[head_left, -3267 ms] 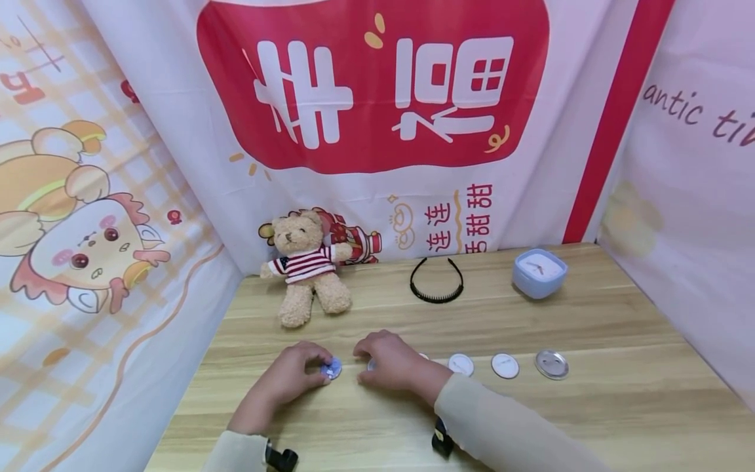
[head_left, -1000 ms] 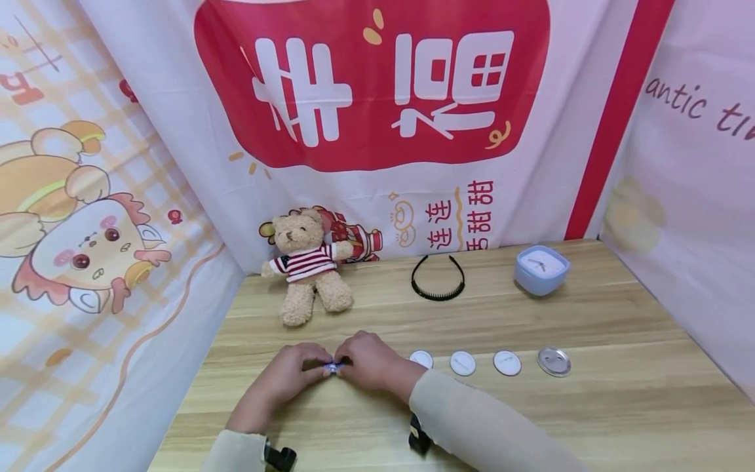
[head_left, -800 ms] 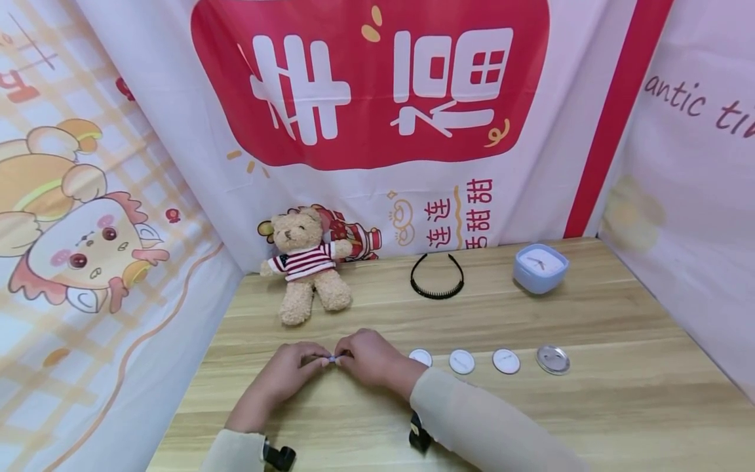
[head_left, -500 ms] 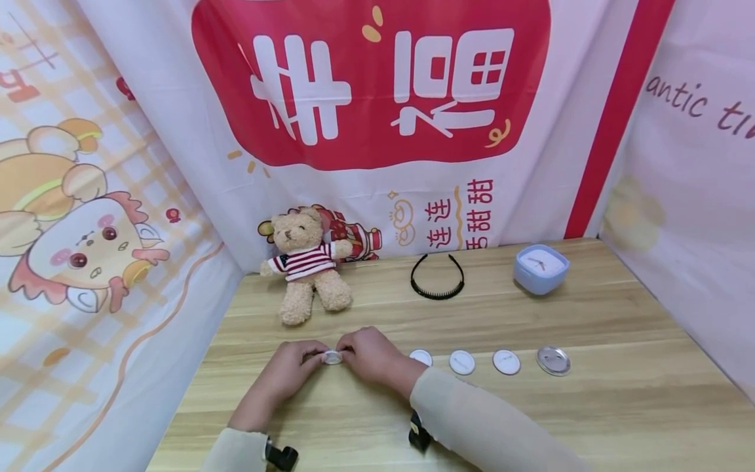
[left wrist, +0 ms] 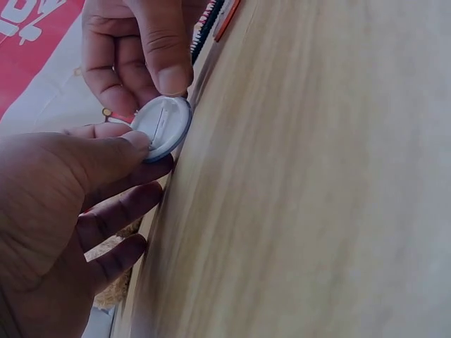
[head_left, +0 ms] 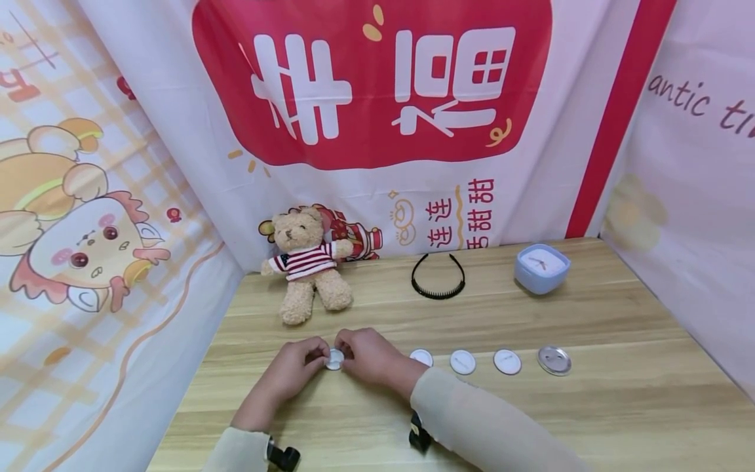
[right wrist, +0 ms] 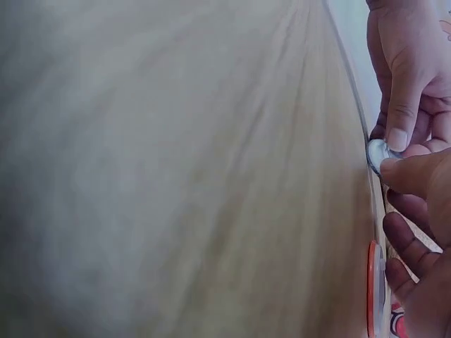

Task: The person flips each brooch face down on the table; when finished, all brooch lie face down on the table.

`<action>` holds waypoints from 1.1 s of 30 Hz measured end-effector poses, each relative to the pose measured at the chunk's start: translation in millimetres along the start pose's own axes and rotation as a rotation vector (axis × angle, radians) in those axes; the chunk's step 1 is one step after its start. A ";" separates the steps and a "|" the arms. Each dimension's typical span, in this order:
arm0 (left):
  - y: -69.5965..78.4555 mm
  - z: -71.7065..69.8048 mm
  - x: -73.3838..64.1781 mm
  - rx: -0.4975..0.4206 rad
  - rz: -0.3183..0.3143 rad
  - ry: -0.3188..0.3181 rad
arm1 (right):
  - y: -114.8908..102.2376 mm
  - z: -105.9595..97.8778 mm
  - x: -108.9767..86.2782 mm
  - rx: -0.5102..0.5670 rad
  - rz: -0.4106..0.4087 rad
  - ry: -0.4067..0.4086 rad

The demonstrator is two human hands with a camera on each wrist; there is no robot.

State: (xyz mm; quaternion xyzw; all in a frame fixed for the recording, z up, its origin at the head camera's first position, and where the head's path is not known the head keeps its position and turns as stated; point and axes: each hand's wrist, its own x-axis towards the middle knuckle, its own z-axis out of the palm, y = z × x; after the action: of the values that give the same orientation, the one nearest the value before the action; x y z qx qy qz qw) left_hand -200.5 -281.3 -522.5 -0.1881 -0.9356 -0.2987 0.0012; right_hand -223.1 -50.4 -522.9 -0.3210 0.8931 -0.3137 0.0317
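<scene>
A round button badge is held between both hands just above the table, its white back and pin turned up. My left hand pinches its left edge; in the left wrist view, the thumb lies on the back of the badge and the other fingers spread loosely below. My right hand pinches the opposite edge between thumb and fingers, seen also in the right wrist view beside the badge. To the right lie white-backed badges in a row, ending in a larger silver-backed badge.
A teddy bear in a striped sweater sits at the back left of the wooden table. Behind the row lie a black toothed headband and a blue clock. An orange-edged disc shows near my right fingers.
My right hand has moved left from the row to the badge in my left hand. The badge has been lifted and turned over, from its blue printed face to its white back.
</scene>
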 end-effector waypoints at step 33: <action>0.3 1.7 0.8 0.002 -0.057 -0.058 | 1.6 5.6 -1.1 -0.107 -0.048 -0.002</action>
State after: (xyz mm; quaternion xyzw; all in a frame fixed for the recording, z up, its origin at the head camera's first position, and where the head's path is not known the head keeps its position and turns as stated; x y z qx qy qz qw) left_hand -201.0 -279.8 -523.6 -0.1701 -0.9406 -0.2919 -0.0344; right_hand -221.6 -51.9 -528.5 -0.3440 0.9005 -0.2661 0.0077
